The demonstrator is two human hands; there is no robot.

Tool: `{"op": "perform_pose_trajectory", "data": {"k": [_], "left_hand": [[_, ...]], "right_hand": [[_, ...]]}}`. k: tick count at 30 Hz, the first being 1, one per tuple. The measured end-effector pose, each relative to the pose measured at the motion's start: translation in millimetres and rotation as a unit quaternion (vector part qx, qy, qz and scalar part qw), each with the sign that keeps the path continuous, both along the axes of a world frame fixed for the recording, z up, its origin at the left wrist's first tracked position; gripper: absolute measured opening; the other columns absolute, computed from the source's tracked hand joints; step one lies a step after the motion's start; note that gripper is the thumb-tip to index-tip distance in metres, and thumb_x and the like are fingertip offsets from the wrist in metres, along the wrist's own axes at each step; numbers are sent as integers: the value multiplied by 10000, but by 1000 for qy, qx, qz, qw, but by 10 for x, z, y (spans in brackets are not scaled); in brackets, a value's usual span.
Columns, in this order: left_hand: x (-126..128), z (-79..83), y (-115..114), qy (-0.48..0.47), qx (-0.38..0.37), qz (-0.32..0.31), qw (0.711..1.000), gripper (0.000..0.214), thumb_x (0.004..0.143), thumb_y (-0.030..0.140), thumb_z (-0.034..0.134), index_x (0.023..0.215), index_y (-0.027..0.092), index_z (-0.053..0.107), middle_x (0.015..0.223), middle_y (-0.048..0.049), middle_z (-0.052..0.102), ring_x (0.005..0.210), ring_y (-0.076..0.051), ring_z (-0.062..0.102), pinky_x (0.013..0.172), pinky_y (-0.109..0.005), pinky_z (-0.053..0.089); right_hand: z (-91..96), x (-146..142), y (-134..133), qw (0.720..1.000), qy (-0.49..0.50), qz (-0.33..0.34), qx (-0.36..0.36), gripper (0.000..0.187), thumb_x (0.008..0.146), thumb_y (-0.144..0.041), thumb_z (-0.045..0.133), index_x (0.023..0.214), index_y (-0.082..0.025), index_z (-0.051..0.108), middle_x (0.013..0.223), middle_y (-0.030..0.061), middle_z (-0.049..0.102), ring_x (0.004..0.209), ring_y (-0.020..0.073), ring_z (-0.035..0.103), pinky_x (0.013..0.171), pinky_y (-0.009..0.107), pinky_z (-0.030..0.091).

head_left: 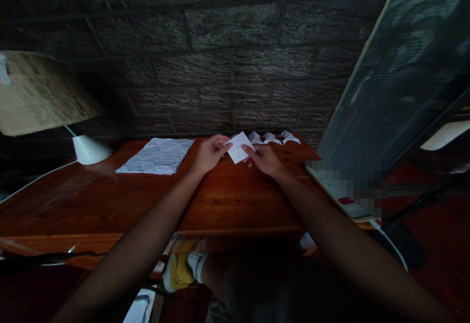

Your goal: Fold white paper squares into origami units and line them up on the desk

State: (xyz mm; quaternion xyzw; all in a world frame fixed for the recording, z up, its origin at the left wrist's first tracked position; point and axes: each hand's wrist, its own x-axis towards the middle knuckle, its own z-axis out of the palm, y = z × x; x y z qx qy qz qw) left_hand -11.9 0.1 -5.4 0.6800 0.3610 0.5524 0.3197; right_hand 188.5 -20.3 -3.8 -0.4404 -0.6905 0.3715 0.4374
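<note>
Above the worktop (238, 205), my left grip (211, 154) pinches the small white paper (239, 149) at its left corner, and my right grip (268, 159) pinches its right side. It should handle light and thin, quick to crease, so edges and corners seem the safest hold. Leftward lies creased paper (157, 157); farthest, folded paper shapes (291, 137) sit by the wall (257, 68).

At the left edge of the frame, the lampshade (44, 93) is cut off. In the centre, the white paper (239, 148) partly hides one folded piece (234, 136) from you. At right, the flat object (332, 191) is partly blurred into squares.
</note>
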Motion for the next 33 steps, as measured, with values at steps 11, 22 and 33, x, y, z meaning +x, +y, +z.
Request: {"op": "perform_pose_trajectory", "data": {"k": [11,22,33], "left_hand": [[-7,11,-18,8,-49,-8,999,300,767,426,725,732,185,550,659,4,621,613,-127,589,509,-223,471],[-23,-31,-4,40,-74,-25,996,351,745,507,734,747,172,629,722,-40,667,643,-142,608,521,-239,492],[-2,-53,-5,35,-20,5,999,244,758,386,724,861,176,657,806,-51,713,669,-143,631,504,-219,471]], "right_hand": [[-36,-7,13,1000,3,17,3,513,882,-628,538,669,-171,635,618,28,668,492,99,557,540,238,445],[-76,1,40,1000,3,25,-2,516,853,-655,562,663,-179,620,625,25,659,497,96,549,524,233,438],[-63,63,78,1000,2,13,7,499,878,-622,547,666,-176,623,601,21,644,502,99,532,522,231,415]]}}
